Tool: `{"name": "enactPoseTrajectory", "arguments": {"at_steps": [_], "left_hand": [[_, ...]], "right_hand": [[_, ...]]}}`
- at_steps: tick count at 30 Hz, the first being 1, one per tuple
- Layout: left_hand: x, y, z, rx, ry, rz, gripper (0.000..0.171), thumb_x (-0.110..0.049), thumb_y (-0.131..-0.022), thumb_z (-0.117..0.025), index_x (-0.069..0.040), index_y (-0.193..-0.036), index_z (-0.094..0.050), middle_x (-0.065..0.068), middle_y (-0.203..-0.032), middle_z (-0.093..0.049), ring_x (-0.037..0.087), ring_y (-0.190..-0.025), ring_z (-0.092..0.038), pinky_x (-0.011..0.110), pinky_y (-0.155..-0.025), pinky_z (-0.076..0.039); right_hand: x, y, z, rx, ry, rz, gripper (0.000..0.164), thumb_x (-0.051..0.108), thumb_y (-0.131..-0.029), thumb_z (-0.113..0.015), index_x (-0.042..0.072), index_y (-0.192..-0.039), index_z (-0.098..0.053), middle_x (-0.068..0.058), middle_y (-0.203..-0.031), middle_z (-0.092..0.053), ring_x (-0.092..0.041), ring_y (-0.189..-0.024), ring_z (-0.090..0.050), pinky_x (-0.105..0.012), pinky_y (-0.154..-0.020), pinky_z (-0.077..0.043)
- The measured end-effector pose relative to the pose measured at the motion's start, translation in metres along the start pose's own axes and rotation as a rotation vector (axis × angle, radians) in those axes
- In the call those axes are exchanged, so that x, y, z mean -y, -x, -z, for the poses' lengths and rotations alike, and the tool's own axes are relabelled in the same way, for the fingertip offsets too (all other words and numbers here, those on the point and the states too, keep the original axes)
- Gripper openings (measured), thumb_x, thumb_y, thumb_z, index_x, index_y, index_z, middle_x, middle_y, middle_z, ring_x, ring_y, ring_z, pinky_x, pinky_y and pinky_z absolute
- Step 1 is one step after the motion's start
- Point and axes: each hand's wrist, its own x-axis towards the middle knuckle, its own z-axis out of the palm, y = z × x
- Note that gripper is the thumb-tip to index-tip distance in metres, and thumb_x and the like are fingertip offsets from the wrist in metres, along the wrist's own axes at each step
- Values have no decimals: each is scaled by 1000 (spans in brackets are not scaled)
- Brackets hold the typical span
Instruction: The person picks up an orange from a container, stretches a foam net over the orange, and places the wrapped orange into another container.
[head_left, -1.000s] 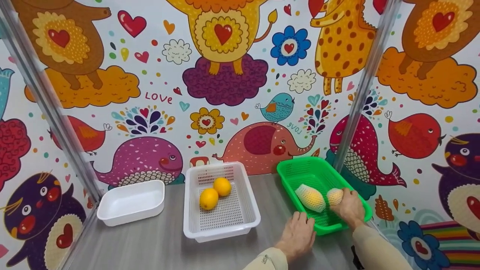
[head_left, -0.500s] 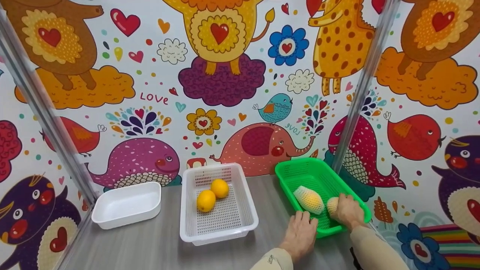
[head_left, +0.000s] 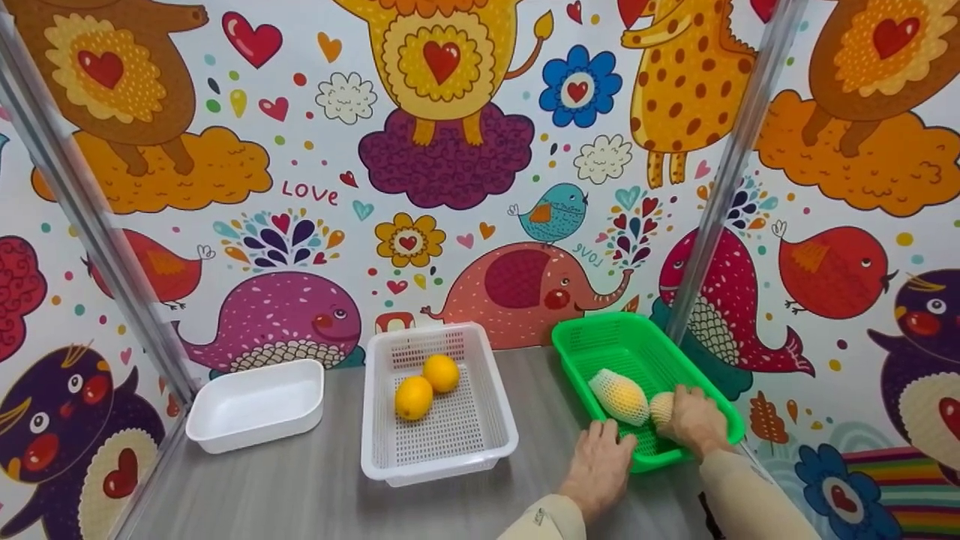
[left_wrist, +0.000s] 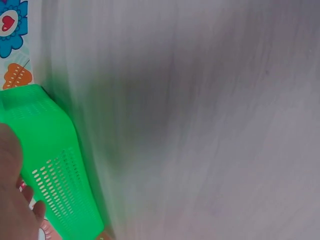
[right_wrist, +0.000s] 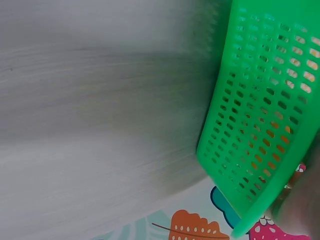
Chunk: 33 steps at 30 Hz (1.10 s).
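Left hand (head_left: 598, 463) grips green basket (head_left: 624, 357), right hand (head_left: 699, 421) a netted fruit (head_left: 661, 409) inside

The left sleeve (head_left: 559, 521) and the right sleeve (head_left: 750, 495) are pale beige and long, the left one bearing a small dark marking (head_left: 541, 515), illegible here, while the left hand (head_left: 599, 465) and right hand (head_left: 696, 421) are bare.

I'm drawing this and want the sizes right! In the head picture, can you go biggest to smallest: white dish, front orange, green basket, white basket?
1. White basket and green basket: they look too alike to rank
2. White dish
3. Front orange

That's only how they look in the head view.
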Motion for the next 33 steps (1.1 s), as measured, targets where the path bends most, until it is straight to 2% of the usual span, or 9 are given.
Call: {"name": "enactPoseTrajectory", "arguments": {"at_steps": [6,11,18,24,27,33], "left_hand": [[1,-1,10,103,39,3,8,-36,-104,-66,-30,-109,-65,-6,-106,-56,12,-98,-53,29,-77,-49],[5,0,14,154,46,-14,14,-41,-104,-66,-31,-113,-66,-6,-107,-58,12,-98,-54,29,-78,-52],[9,3,21,223,25,-29,20,-49,-102,-66,-34,-115,-67,-10,-108,-64,10,-98,-57,28,-76,-53],[18,10,28,254,62,-14,21,-50,-98,-69,-30,-104,-72,-8,-98,-69,11,-87,-60,28,-72,-53],[24,15,32,284,88,-6,21,-50,-97,-70,-29,-102,-72,-9,-95,-68,10,-86,-62,28,-73,-54],[34,29,34,312,162,-25,19,-47,-92,-73,-29,-94,-74,-12,-83,-69,6,-78,-66,26,-66,-54]], "right_hand": [[8,-1,1,13,8,-2,80,33,-78,-88,-14,-130,-49,-35,-115,-55,-54,-105,-59,-69,-89,-51],[17,-1,7,-8,11,11,77,40,-87,-79,-15,-133,-50,-37,-120,-57,-56,-109,-58,-70,-92,-50],[25,-1,20,-39,10,44,65,34,-93,-70,-13,-135,-54,-36,-127,-58,-56,-115,-57,-70,-93,-49],[31,-1,23,-50,-9,75,49,28,-93,-68,-8,-125,-63,-29,-117,-64,-48,-105,-64,-66,-86,-54],[36,2,24,-45,-21,80,48,30,-94,-70,-6,-125,-65,-28,-117,-67,-45,-101,-67,-63,-83,-55],[52,8,27,-30,-92,102,47,33,-97,-72,-4,-125,-69,-26,-115,-72,-37,-90,-71,-57,-74,-58]]}}
